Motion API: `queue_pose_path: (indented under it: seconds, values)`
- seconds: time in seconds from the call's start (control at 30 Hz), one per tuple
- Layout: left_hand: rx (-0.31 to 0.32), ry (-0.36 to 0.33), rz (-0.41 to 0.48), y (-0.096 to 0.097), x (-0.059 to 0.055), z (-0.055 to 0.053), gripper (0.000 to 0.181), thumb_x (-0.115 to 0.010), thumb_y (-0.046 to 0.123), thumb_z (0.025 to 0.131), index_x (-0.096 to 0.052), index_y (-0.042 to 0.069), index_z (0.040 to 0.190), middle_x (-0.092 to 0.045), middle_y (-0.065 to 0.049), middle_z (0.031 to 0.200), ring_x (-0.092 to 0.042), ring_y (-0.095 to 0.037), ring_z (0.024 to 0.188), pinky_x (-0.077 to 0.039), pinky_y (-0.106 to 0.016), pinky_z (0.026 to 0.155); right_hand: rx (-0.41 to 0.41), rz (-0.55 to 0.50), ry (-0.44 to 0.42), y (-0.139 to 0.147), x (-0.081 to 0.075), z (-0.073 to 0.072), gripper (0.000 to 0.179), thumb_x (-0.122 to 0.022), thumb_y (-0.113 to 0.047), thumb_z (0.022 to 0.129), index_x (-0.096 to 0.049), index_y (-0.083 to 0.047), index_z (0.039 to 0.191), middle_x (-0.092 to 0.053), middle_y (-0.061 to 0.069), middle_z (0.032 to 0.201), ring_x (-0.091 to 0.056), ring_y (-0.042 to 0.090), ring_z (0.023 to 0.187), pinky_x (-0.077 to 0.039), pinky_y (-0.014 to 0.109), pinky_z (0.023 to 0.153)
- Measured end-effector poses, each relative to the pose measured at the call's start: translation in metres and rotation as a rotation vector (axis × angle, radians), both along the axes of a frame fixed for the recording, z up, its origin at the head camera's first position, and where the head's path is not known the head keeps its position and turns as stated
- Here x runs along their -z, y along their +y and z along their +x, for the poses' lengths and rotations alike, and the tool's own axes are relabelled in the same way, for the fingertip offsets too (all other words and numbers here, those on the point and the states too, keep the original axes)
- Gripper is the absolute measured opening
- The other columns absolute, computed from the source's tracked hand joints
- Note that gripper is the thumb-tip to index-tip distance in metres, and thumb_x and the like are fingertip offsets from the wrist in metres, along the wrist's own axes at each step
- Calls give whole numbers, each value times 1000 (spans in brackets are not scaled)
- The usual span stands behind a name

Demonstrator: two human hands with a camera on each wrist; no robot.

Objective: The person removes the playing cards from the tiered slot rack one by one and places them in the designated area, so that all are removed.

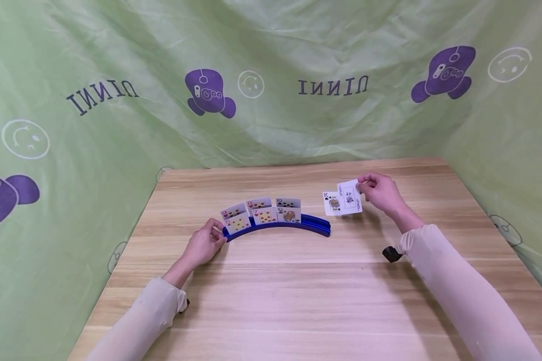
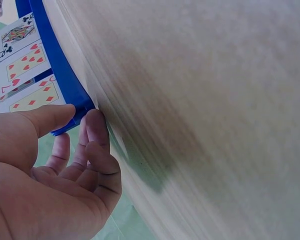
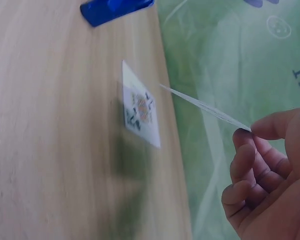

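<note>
My left hand [image 1: 205,243] grips the left end of a curved blue card holder [image 1: 317,225], thumb on one side and fingertips on the other. Cards stand in it in two rows: a queen of clubs [image 1: 289,215], a seven of hearts [image 1: 264,216] and a diamond card [image 1: 237,224] in front, with a ten [image 1: 288,203], an eight [image 1: 258,203] and a nine [image 1: 233,211] behind. Beyond the holder's right end, my right hand [image 1: 380,192] pinches a joker card [image 1: 350,198] by its edge, above the table. A king card [image 1: 330,202] is beside the joker, partly overlapped by it.
The wooden table [image 1: 271,296] ends at a green printed cloth [image 1: 271,125] hanging behind and at both sides. A black wrist device [image 1: 391,254] shows under the right sleeve [image 1: 460,286]. The holder's right portion holds no cards.
</note>
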State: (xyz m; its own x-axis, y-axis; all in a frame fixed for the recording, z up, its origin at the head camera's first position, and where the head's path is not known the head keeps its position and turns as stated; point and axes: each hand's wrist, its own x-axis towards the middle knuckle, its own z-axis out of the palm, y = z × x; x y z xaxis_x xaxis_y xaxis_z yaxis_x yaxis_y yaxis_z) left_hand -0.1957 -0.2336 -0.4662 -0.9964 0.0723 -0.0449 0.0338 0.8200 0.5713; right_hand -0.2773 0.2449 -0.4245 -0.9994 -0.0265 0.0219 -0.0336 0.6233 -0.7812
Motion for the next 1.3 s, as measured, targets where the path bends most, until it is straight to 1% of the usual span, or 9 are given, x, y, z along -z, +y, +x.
queue_pose_path:
  seconds: [0.17, 0.37, 0.47, 0.53, 0.63, 0.73, 0.93, 1.13, 1.3]
  values:
    - [14, 30, 6, 0, 1, 1, 27, -69, 10, 87, -55, 8, 109, -73, -10, 92, -69, -18, 77, -52, -41, 78, 8, 37, -39, 7, 4, -3, 30, -55, -22, 99, -61, -2, 120, -69, 22, 108, -60, 17, 74, -48, 26, 60]
    - [25, 74, 11, 0, 2, 2, 26, -69, 8, 85, -55, 7, 106, -72, -8, 87, -66, -14, 73, -50, -36, 72, 9, 49, -97, 13, 9, -8, 35, -53, -23, 100, -58, 0, 126, -66, 23, 115, -63, 28, 86, -49, 26, 63]
    - [14, 52, 8, 0, 2, 0, 26, -69, 9, 86, -55, 8, 108, -72, -8, 89, -67, -15, 75, -51, -36, 73, 11, 53, -106, 16, 12, -10, 36, -53, -23, 100, -57, 1, 127, -64, 24, 116, -64, 33, 90, -50, 26, 64]
    - [5, 28, 9, 0, 2, 0, 26, -69, 10, 87, -55, 8, 109, -72, -8, 91, -67, -16, 77, -51, -38, 75, 12, 60, -116, 17, 14, -12, 36, -53, -23, 100, -57, 0, 127, -64, 24, 117, -64, 32, 91, -50, 27, 65]
    - [-4, 10, 6, 0, 2, -1, 27, -70, 11, 88, -55, 9, 110, -72, -7, 93, -67, -16, 78, -51, -38, 77, 11, 63, -134, 18, 15, -13, 39, -52, -23, 99, -56, 2, 129, -64, 26, 119, -64, 31, 92, -51, 27, 68]
    - [-7, 10, 9, 0, 1, -1, 27, -70, 12, 88, -55, 10, 110, -72, -6, 93, -67, -16, 78, -51, -38, 77, 14, 67, -155, 19, 17, -15, 40, -52, -23, 99, -55, 3, 130, -63, 26, 119, -64, 29, 93, -51, 28, 70]
    - [-7, 6, 9, -1, 2, -1, 27, -70, 12, 88, -55, 10, 111, -73, -6, 94, -68, -16, 79, -51, -40, 79, 23, 120, -146, 21, 23, -17, 36, -52, -22, 99, -60, 3, 124, -66, 25, 113, -63, 25, 88, -49, 27, 67]
    - [-2, 5, 5, 0, 1, -1, 27, -70, 12, 89, -55, 10, 111, -73, -6, 94, -68, -16, 78, -51, -39, 79, 25, 177, -143, 21, 24, -18, 35, -51, -23, 99, -61, 2, 122, -66, 24, 114, -60, 28, 92, -46, 27, 69]
    - [0, 6, 12, 0, 1, -1, 27, -70, 12, 89, -55, 10, 111, -73, -7, 93, -68, -16, 77, -51, -38, 77, 32, 191, -158, 22, 21, -18, 35, -50, -23, 100, -62, 1, 122, -67, 24, 116, -61, 30, 96, -46, 29, 71]
